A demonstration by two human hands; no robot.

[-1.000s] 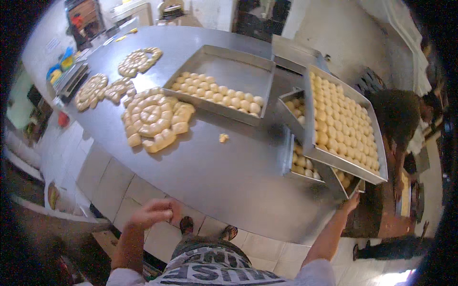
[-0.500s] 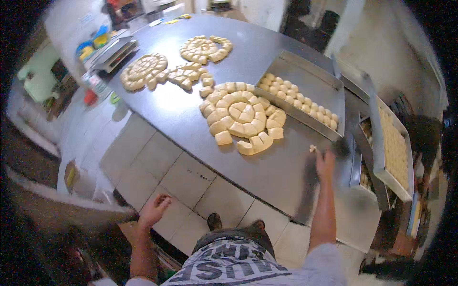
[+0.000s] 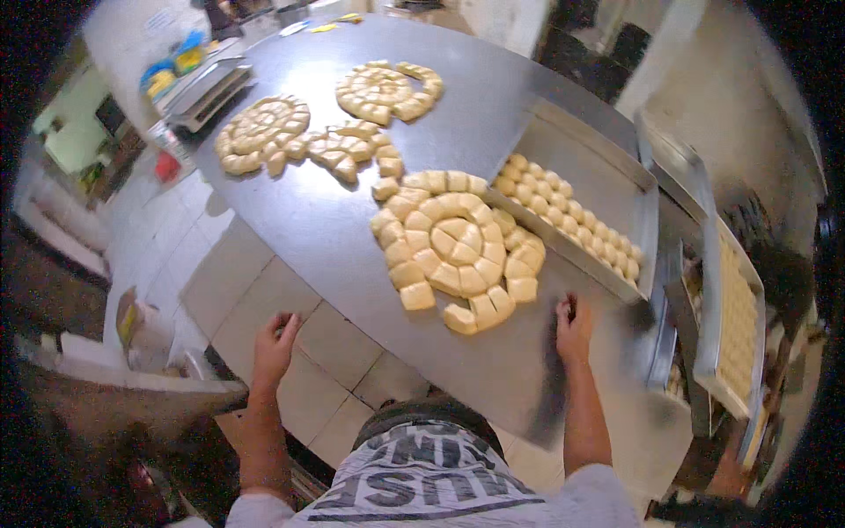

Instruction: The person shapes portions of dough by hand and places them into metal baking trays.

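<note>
Dough spiral (image 3: 462,242), cut into chunks, lies on the metal table (image 3: 480,123) ahead of two hands.
Left hand (image 3: 277,341), fingers parted and loosely bent, hangs beyond the table edge, grasping nothing visible; right hand (image 3: 573,324) has curled fingers beside the dough, whether gripping anything I cannot tell. A tray (image 3: 598,158) of dough balls (image 3: 572,211) stands behind, pale floor tiles (image 3: 251,282) below; stacked trays (image 3: 711,308) at right mostly hide their lower contents.
</note>
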